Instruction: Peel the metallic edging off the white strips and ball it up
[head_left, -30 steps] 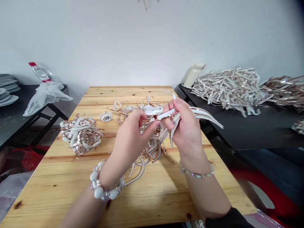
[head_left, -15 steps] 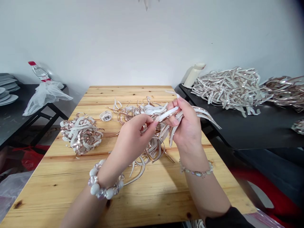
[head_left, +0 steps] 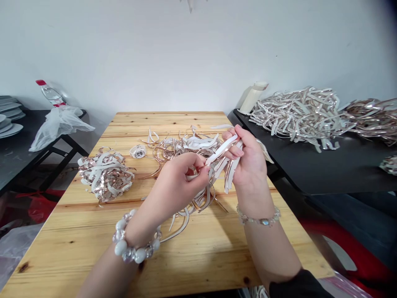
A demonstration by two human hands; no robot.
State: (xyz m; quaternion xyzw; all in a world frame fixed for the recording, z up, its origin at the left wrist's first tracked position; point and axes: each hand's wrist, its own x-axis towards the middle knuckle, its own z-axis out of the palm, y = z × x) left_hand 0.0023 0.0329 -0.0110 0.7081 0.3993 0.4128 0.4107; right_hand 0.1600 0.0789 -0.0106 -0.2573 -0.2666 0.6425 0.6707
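White and rose-gold strips (head_left: 221, 151) run between my two hands above the wooden table. My left hand (head_left: 182, 178) pinches the lower end of one strip between thumb and forefinger. Curled round a small bunch of the same strips, my right hand (head_left: 248, 157) grips the strip's upper part with thumb and finger. Bunch ends hang below and behind that hand. Beneath both hands lies a loose tangle of strips (head_left: 198, 142), partly covered by them. To the left sit a bundled clump of strips (head_left: 105, 176) and a small white tape roll (head_left: 138, 151).
A black table (head_left: 310, 174) at right holds a big strip pile (head_left: 300, 114) and a cream roll (head_left: 253, 98). On the left black table (head_left: 18, 165) are stacked plates (head_left: 10, 130), a red-capped bottle (head_left: 51, 93) and white netting (head_left: 58, 126). A red chair (head_left: 356, 252) stands at lower right.
Both hands have shifted slightly right and down with the strips. The strip ends behind my right hand now stick out less, and the hanging ends have swung right.
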